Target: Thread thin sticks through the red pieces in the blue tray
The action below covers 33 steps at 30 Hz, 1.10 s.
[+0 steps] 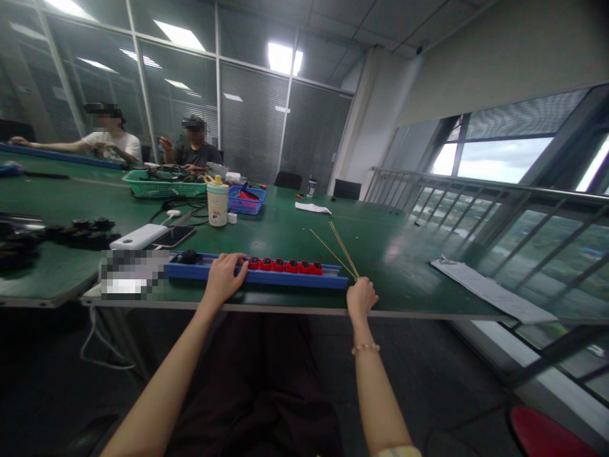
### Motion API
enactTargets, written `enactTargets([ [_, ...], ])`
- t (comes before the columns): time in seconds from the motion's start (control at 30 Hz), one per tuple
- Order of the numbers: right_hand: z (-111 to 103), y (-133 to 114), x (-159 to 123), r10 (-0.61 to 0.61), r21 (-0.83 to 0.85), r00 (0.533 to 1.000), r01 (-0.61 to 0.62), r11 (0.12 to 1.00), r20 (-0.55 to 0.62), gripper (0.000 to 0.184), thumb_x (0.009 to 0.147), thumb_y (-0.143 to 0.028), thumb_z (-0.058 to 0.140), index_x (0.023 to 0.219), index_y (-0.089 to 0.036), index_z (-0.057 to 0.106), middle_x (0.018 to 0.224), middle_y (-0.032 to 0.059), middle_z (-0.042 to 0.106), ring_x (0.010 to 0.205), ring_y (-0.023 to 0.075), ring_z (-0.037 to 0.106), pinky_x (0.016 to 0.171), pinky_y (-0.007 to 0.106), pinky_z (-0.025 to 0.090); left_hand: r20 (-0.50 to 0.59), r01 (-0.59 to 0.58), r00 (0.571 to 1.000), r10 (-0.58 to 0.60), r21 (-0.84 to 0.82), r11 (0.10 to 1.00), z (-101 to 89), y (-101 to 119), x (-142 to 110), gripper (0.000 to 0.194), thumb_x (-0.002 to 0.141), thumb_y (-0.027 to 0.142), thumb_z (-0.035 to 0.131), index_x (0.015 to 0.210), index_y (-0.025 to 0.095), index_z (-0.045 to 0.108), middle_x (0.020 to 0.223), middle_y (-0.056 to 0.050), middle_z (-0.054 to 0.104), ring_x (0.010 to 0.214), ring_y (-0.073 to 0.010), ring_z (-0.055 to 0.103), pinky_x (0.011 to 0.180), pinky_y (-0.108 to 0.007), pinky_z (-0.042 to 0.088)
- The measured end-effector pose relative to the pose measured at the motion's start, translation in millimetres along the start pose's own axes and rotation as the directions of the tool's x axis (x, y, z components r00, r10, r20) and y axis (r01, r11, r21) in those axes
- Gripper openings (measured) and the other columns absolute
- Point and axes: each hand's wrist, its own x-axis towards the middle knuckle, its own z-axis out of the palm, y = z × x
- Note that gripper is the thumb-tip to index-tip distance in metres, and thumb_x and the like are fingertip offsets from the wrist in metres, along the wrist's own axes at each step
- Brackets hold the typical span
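Note:
A long blue channel lies along the near edge of the green table, with a row of red blocks with black tops inside it. My left hand is closed over the channel left of the red blocks, its fingertips touching or close to the leftmost one. A black piece sits in the channel's left end. Just past the channel's right end, my right hand is closed around several thin yellowish sticks, which point up and away, fanned slightly apart. Their held ends are hidden in my fist.
A white power bank, a phone and a cup stand behind the channel. Farther off are a green basket and a blue basket. Papers lie at right. Two people sit across the table.

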Motion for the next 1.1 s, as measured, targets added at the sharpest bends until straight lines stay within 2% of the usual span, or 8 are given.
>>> enactTargets([
  [0.17,0.9,2.3,1.9,0.002,0.138,0.999,0.005,0.990,-0.054,0.035,0.096,-0.014,0.031,0.117,-0.010,0.059,0.111,0.0213,0.068,0.104,0.0305,0.066,0.085,0.038,0.039,0.008,0.000,1.000,0.000,0.000,1.000,-0.6,1.1,0.4,0.029,0.096,0.041,0.045,0.107,0.021,0.064,0.098,-0.007,0.071,0.099,-0.0275,0.059,0.091,-0.041,0.044],
  [0.33,4.3,5.0,7.0,-0.152,0.246,0.979,0.182,0.952,-0.137,0.034,0.098,-0.017,0.030,0.117,-0.011,0.058,0.112,0.0187,0.070,0.099,0.0267,0.065,0.083,0.033,0.036,0.011,0.002,1.000,-0.002,0.008,1.000,-1.2,2.4,0.8,0.030,0.096,0.041,0.045,0.107,0.020,0.064,0.098,-0.007,0.071,0.098,-0.0277,0.059,0.089,-0.041,0.044],
  [0.4,5.2,4.8,7.7,-0.262,0.272,0.953,0.295,0.916,-0.150,0.033,0.097,-0.019,0.031,0.116,-0.011,0.058,0.108,0.0171,0.071,0.095,0.0252,0.064,0.084,0.032,0.036,0.014,-0.001,1.000,0.001,0.012,1.000,-0.8,1.8,0.7,0.030,0.096,0.041,0.045,0.107,0.020,0.064,0.098,-0.007,0.071,0.097,-0.0276,0.059,0.089,-0.041,0.043],
  [0.5,5.0,3.7,5.4,-0.430,0.280,0.883,0.468,0.838,-0.188,0.031,0.096,-0.019,0.033,0.111,-0.014,0.059,0.105,0.0143,0.071,0.095,0.0227,0.061,0.090,0.033,0.034,0.011,-0.002,1.000,0.002,0.008,1.000,0.3,0.2,0.6,0.030,0.096,0.041,0.045,0.108,0.020,0.063,0.098,-0.007,0.071,0.098,-0.0274,0.059,0.090,-0.041,0.043],
  [0.57,3.8,2.7,2.8,-0.490,0.260,0.843,0.535,0.804,-0.222,0.030,0.096,-0.020,0.033,0.108,-0.015,0.060,0.104,0.0127,0.071,0.097,0.0218,0.060,0.094,0.034,0.031,0.006,-0.002,1.000,0.002,0.000,1.000,0.9,-0.7,0.4,0.029,0.096,0.040,0.045,0.108,0.020,0.063,0.099,-0.007,0.071,0.099,-0.0275,0.059,0.091,-0.041,0.043],
  [0.73,0.7,-4.5,6.1,-0.517,0.294,0.811,0.582,0.758,-0.272,0.031,0.095,-0.020,0.032,0.105,-0.018,0.062,0.100,0.0095,0.070,0.096,0.0207,0.059,0.097,0.034,0.031,0.010,-0.009,1.000,0.009,-0.014,1.000,-0.5,1.2,0.0,0.030,0.096,0.039,0.045,0.110,0.020,0.063,0.100,-0.008,0.071,0.100,-0.0275,0.059,0.092,-0.042,0.043],
  [0.93,5.4,-22.0,20.4,-0.573,0.421,0.781,0.619,0.663,-0.248,0.033,0.094,-0.019,0.033,0.105,-0.018,0.064,0.097,0.0082,0.071,0.096,0.0196,0.061,0.097,0.032,0.035,-0.005,0.011,1.000,-0.011,-0.044,0.999,-2.9,3.9,0.5,0.033,0.095,0.038,0.046,0.119,0.020,0.059,0.104,-0.008,0.068,0.102,-0.0275,0.059,0.095,-0.042,0.043],
  [1.1,8.6,-20.6,17.8,-0.586,0.414,0.779,0.621,0.666,-0.225,0.032,0.095,-0.020,0.034,0.102,-0.019,0.066,0.094,0.0072,0.071,0.096,0.0197,0.061,0.099,0.033,0.035,-0.009,-0.024,1.000,0.024,-0.062,0.998,-4.3,3.8,0.6,0.042,0.095,0.036,0.047,0.133,0.020,0.051,0.116,-0.009,0.065,0.108,-0.0278,0.057,0.101,-0.043,0.042],
])
